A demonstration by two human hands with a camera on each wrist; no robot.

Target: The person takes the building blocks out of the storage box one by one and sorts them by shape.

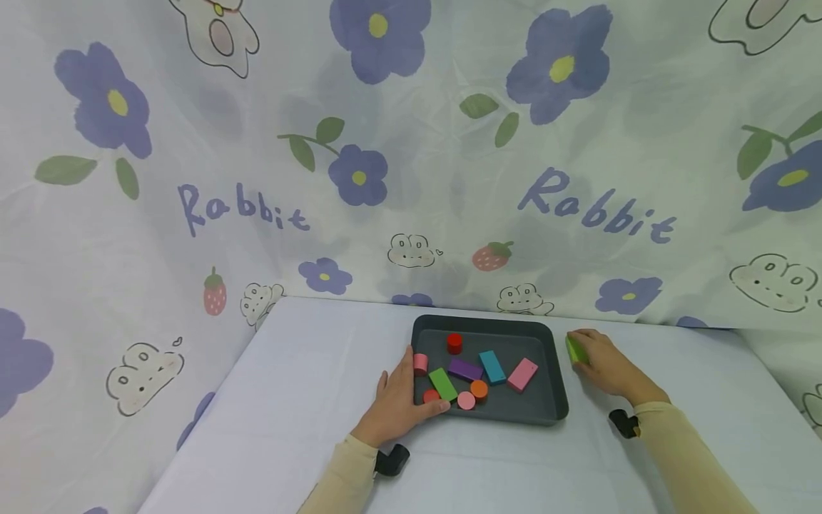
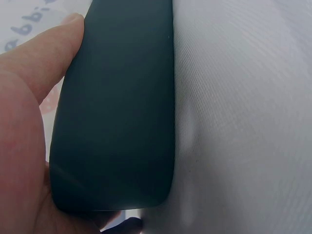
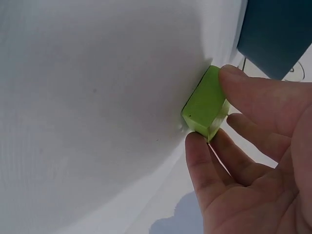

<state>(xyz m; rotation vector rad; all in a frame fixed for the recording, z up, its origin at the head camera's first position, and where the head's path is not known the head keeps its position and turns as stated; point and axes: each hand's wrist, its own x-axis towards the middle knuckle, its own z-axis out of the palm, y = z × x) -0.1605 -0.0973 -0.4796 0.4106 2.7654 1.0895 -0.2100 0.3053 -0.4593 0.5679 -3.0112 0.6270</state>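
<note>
A dark grey tray stands on the white table. My left hand holds its near left corner, the fingers along the left side and the thumb at the front rim. The left wrist view shows the tray's outer wall close up beside the thumb. Just right of the tray, my right hand pinches a green block between thumb and fingers; the block is at the table surface. Inside the tray lie another green block, a purple block, a blue block and a pink block.
Short round pieces are also in the tray: a red cylinder, an orange one, a pink one and others at the left side. Behind the table hangs a white flowered curtain. White table surface extends left of the tray.
</note>
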